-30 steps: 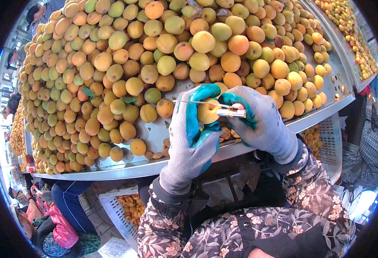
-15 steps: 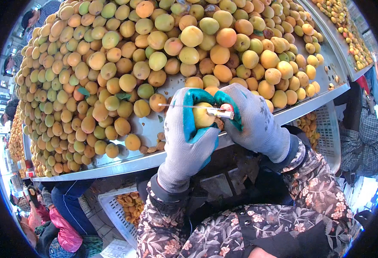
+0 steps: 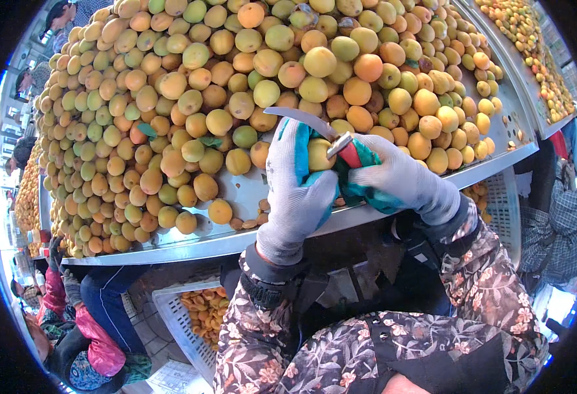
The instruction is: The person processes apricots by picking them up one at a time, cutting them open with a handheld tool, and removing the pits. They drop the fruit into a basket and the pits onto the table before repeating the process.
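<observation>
My left hand [image 3: 294,197], in a grey glove with a teal palm, is closed round a yellow-green apricot [image 3: 320,155]. My right hand [image 3: 400,176], gloved the same way, grips the red handle of a curved-blade knife [image 3: 307,119]. The blade lies across the top of the apricot and points up to the left, over the pile. Whether its edge cuts into the flesh I cannot tell. Both hands are together above the near rim of the metal table [image 3: 190,253]. A large heap of apricots [image 3: 242,105] covers the table in front of them.
White crates [image 3: 177,318] of halved apricots [image 3: 204,315] stand below the table at left and right. Another fruit-laden table [image 3: 531,85] is at the far right. A co-worker in pink sleeves [image 3: 101,341] sits at lower left; other people are along the edges.
The knife has turned: its blade was seen nearly edge-on and level, and now shows its flat side, tilted up left. My right hand has rolled over. The whole view has shifted slightly.
</observation>
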### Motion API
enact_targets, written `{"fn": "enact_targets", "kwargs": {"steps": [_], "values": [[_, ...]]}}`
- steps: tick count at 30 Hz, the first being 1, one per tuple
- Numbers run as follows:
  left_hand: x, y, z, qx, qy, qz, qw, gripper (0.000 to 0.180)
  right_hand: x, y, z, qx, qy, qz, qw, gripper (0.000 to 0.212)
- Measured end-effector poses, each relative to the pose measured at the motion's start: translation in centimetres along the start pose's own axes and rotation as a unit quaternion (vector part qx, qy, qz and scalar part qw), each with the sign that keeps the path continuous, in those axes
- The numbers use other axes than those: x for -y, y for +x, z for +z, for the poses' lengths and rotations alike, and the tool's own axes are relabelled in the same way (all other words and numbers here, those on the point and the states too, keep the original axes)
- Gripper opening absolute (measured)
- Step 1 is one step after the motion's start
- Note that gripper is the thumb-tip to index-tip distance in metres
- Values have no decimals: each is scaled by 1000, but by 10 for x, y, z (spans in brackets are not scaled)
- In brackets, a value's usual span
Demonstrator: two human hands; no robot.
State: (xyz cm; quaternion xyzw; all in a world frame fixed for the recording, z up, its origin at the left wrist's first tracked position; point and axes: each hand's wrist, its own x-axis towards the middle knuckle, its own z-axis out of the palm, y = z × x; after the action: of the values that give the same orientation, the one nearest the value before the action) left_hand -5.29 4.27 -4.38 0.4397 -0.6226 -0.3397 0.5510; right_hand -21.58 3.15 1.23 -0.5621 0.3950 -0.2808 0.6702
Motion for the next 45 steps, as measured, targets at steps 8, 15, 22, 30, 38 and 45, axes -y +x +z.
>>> {"fn": "enact_targets", "kwargs": {"steps": [8, 15, 22, 30, 38, 45], "values": [[-31, 13, -23, 70, -299, -143, 941, 54, 13, -14, -21, -33, 138, 104, 984, 26], [-23, 8, -27, 55, -373, -204, 904, 54, -10, -9, -20, -131, -415, -206, 877, 24], [-22, 9, -28, 71, -294, -140, 943, 44, -9, -11, -23, -117, -474, -173, 856, 32], [-30, 8, -28, 68, -309, -210, 925, 45, -20, -13, -21, -146, -497, -213, 829, 35], [-30, 18, -36, 106, -221, -106, 964, 42, -23, -1, -15, -141, -505, -200, 828, 22], [-33, 18, -38, 72, 154, 16, 985, 49, -16, 0, -16, -174, -550, -206, 790, 18]]}}
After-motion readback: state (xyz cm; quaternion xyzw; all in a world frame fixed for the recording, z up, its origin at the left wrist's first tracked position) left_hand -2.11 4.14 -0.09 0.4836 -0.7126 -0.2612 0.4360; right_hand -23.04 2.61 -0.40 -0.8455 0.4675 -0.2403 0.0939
